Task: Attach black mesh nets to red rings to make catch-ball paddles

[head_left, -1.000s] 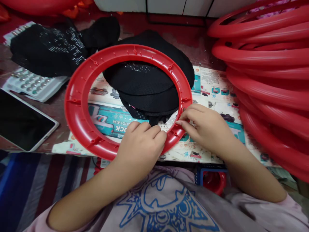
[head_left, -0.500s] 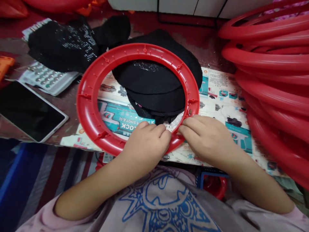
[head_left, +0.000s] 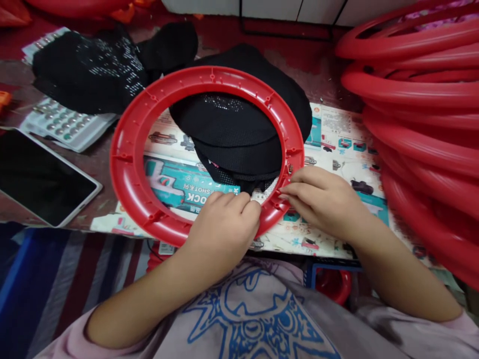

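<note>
A red plastic ring lies flat on a printed paper sheet in front of me. Black mesh netting is bunched inside the ring and spills over its far right rim. My left hand is closed over the ring's near rim, fingers curled onto the edge of the netting. My right hand rests on the near-right rim, its fingers pinched together at the netting edge beside the left hand.
A tall stack of red rings fills the right side. More black netting lies at the back left, over a white calculator. A dark tablet sits at the left edge. A striped cloth covers my lap.
Both hands stay on the ring's near rim. The right hand's fingers have shifted slightly along the rim, away from the left hand. The view has drifted a little.
</note>
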`<state>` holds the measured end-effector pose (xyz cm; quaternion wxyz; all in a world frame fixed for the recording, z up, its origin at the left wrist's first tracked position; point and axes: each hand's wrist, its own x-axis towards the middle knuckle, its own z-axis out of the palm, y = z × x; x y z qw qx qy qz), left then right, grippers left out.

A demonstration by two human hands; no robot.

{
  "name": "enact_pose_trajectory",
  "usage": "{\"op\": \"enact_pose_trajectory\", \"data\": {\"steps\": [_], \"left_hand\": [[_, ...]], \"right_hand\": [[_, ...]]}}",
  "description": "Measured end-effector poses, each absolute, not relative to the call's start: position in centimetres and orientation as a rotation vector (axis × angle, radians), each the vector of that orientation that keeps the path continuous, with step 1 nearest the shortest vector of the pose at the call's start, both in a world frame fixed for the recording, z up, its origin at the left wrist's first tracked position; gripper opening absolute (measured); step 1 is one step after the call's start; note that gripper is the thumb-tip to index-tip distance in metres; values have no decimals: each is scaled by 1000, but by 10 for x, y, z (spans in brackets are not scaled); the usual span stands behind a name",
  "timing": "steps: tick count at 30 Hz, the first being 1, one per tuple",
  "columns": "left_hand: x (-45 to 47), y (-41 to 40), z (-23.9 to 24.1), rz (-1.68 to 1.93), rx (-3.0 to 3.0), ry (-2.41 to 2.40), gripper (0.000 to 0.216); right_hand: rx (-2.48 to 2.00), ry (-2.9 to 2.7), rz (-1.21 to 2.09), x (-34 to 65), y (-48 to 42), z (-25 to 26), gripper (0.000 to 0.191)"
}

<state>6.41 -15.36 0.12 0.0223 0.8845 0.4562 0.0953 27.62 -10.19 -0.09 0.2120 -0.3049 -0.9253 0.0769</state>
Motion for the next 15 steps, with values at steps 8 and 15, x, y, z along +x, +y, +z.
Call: {"op": "enact_pose_trajectory", "data": {"steps": [8, 15], "left_hand": [[67, -154, -2, 372, 2712, 1554, 20], [66, -151, -1, 385, 2705, 1537, 24]], "right_hand": [[-1278, -2254, 1314, 267, -125, 23, 43], [-888, -739, 2687, 272, -119, 26, 89]]}}
